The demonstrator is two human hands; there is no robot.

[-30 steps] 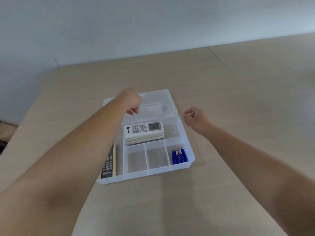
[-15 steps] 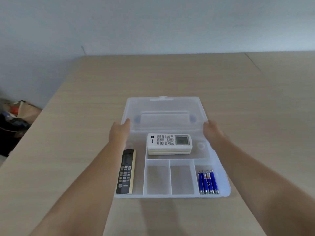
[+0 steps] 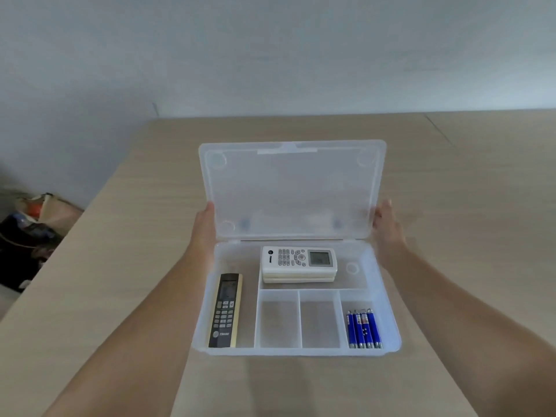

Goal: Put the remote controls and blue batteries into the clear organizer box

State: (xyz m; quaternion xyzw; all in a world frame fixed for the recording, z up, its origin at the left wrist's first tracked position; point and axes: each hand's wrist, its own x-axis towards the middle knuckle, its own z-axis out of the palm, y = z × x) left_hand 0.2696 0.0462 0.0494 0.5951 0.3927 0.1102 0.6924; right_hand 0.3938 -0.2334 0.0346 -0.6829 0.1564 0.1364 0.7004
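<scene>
The clear organizer box sits on the wooden table in front of me. Its hinged lid is tilted up, roughly upright. My left hand grips the lid's left edge and my right hand grips its right edge. A black and gold remote lies in the long left compartment. White remotes are stacked in the back compartment. Several blue batteries lie side by side in the front right compartment. The two middle front compartments hold nothing.
The wooden table runs back to a pale wall. Past the table's left edge, bags and clutter sit on the floor. A seam crosses the tabletop at the far right.
Both hands went from closed fists above the box to the lid's side edges. The lid, flat on the table before, has swung up toward me.
</scene>
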